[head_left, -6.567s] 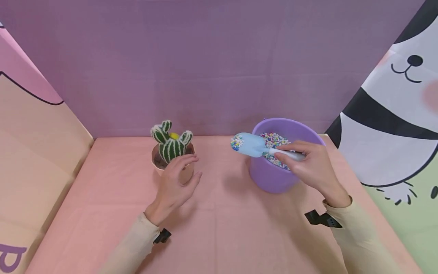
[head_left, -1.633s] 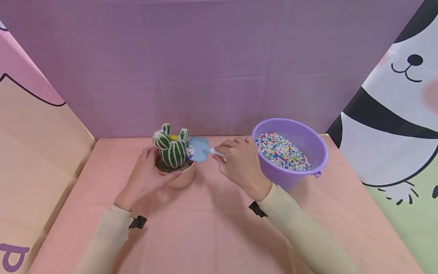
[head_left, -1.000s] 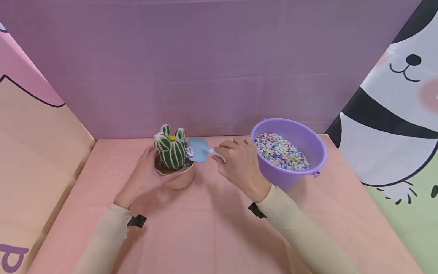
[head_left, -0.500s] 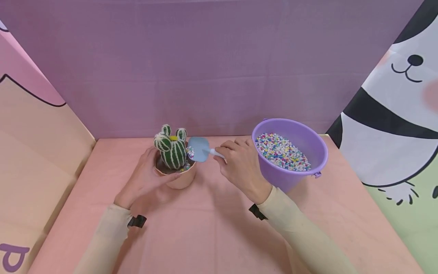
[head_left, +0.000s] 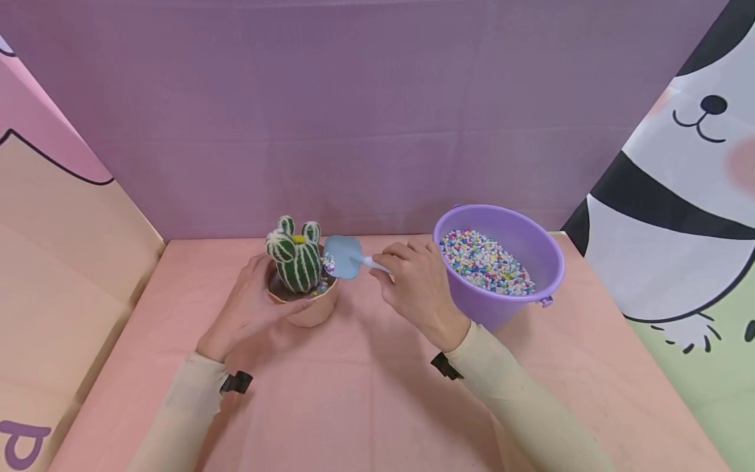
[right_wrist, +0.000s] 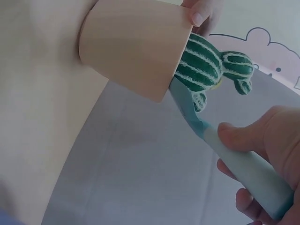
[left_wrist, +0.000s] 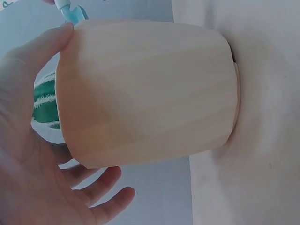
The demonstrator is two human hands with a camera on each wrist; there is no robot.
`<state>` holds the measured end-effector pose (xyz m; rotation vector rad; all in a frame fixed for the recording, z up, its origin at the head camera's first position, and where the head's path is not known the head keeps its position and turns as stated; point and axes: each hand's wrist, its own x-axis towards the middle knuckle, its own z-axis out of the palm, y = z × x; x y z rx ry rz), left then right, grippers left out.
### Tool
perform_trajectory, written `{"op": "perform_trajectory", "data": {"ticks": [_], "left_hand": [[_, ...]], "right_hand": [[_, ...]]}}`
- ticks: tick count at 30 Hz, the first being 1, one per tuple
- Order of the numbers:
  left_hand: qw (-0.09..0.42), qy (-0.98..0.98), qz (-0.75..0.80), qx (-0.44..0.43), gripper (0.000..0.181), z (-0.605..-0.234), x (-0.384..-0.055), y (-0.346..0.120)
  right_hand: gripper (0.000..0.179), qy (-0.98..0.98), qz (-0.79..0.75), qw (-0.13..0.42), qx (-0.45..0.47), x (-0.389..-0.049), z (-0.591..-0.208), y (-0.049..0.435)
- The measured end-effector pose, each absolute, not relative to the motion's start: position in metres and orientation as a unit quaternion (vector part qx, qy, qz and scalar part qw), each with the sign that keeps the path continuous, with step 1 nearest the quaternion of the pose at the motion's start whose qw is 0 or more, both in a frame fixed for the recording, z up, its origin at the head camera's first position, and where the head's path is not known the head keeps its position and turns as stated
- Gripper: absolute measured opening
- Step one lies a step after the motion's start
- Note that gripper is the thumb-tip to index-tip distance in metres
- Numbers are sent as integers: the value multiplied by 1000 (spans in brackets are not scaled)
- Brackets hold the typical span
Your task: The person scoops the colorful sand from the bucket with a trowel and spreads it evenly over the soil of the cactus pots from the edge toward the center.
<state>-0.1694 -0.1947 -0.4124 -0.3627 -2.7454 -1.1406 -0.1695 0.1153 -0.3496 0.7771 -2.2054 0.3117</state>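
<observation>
A light-blue toy shovel is gripped by its pale handle in my right hand. Its blade tip reaches over the right rim of the peach flowerpot and bears some small coloured beads. In the pot stands a green, white-striped plush cactus; several beads lie on the brown fill at its right side. My left hand holds the pot round its left and front, thumb along the rim in the left wrist view. The right wrist view shows the shovel blade between pot rim and cactus.
A purple bucket partly filled with multicoloured beads stands on the right, behind my right hand. The pink cloth-covered table meets a purple back wall. Printed cloth panels, one with a panda, flank it.
Since the oldest frame, the shovel has moved left from the bucket to the pot, and my left hand has taken hold of the pot. Lately some beads have dropped into the pot.
</observation>
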Motion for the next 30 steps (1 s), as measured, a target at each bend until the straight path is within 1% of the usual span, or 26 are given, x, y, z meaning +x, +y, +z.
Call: {"op": "perform_trajectory", "data": {"ticks": [4,9,11,20,25,30], "left_hand": [[75,-917,-376,-107,105,-411,-166,-193],[77,-921,-370,-88,105,-409,-162,-190],[76,-923,-369,-83,105,-409,-161,-189],[81,-925,-365,-64,106,-407,-157,-183],[81,-928,-360,-56,106,-406,-156,-180],[82,-930,-355,-50,106,-406,-155,-178]], "right_hand": [[17,-864,150,369,308,-170,-352,117],[19,-860,211,338,319,-171,-358,120],[20,-859,220,336,319,-171,-361,121],[21,-832,222,385,332,-171,-365,121],[23,-819,215,397,353,-170,-367,121],[22,-810,173,412,381,-168,-367,122]]}}
